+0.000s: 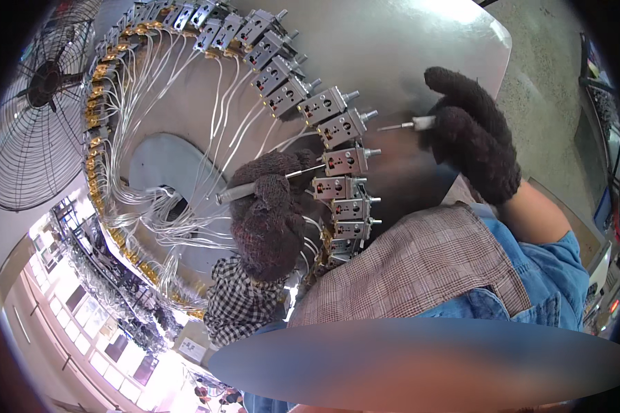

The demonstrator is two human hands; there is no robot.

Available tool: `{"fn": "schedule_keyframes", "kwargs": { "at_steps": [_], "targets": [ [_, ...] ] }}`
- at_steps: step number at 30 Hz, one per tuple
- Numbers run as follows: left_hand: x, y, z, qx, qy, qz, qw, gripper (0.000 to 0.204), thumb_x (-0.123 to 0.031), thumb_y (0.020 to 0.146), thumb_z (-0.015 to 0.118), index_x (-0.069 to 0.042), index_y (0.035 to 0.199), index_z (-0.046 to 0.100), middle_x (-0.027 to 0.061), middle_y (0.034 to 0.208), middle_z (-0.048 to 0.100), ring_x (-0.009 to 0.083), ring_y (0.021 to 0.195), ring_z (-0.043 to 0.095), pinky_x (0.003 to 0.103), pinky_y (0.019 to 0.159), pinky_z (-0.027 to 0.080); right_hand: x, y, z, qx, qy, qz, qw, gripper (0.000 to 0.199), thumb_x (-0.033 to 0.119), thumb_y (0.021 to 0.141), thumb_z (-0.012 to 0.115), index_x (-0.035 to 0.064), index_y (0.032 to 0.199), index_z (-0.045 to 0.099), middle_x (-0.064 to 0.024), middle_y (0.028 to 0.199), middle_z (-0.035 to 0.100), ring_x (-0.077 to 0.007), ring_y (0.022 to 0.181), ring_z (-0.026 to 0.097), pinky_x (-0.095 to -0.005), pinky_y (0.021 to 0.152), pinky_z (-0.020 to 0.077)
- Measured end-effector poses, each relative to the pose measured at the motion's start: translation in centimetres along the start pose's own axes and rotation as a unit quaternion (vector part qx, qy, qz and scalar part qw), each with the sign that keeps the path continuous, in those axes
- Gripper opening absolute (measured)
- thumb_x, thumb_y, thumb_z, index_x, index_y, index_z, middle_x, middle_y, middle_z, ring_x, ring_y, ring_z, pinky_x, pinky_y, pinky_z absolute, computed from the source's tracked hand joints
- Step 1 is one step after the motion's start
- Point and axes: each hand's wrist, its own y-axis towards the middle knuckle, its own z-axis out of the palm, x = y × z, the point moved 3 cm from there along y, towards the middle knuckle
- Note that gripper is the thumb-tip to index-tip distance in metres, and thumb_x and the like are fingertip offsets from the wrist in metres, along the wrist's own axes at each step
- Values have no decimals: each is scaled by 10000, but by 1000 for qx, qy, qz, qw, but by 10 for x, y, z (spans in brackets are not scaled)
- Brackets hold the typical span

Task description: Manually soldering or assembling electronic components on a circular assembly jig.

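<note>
- White wires (pixel 120 165) sweep along the left of the ring of boxes; they look light and limp, probably easy to tug loose, so a poor hold.
- The grey-handled tool (pixel 237 193) sits in the gloved left hand (pixel 269 217), fingers curled round its handle. It seems light and stiff; the handle is the place to grip.
- Its tip reaches the left edge of a metal box (pixel 346 162) on the ring's right arc; contact cannot be told. The box looks rigid and smooth, perhaps slippery; its flat sides should offer the surest hold.
- The gloved right hand (pixel 472 134) grasps a pale-handled tool (pixel 424 123), its thin tip pointing left; that shaft could bend if forced.
- Around, from the left: a caged fan (pixel 46 84), bright windows (pixel 89 320), a grey disc (pixel 162 155) inside the ring, the shiny metal table (pixel 393 41), then speckled floor (pixel 544 62).
</note>
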Motion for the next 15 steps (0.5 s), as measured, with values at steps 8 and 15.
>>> {"fn": "schedule_keyframes", "kwargs": {
  "at_steps": [8, 15],
  "targets": [
    [5, 7, -12, 45, -85, 11, 995, 226, -160, 850, 508, 33, 960, 470, 156, 910, 535, 291, 918, 560, 407, 815, 484, -10, -21, 27, -22, 39, -21, 999, 425, 211, 860, 501, 36, 1235, 402, -106, 777, 582, -142, 632, 554, -233, 536, 436],
    [10, 8, -8, 54, -101, -9, 993, 294, -211, 849, 527, 33, 999, 463, 162, 913, 552, 309, 902, 574, 422, 794, 492, -9, -24, 35, -12, 44, -42, 998, 381, 160, 860, 517, 42, 1214, 438, -60, 794, 542, -108, 701, 523, -238, 592, 470]
  ]
}}
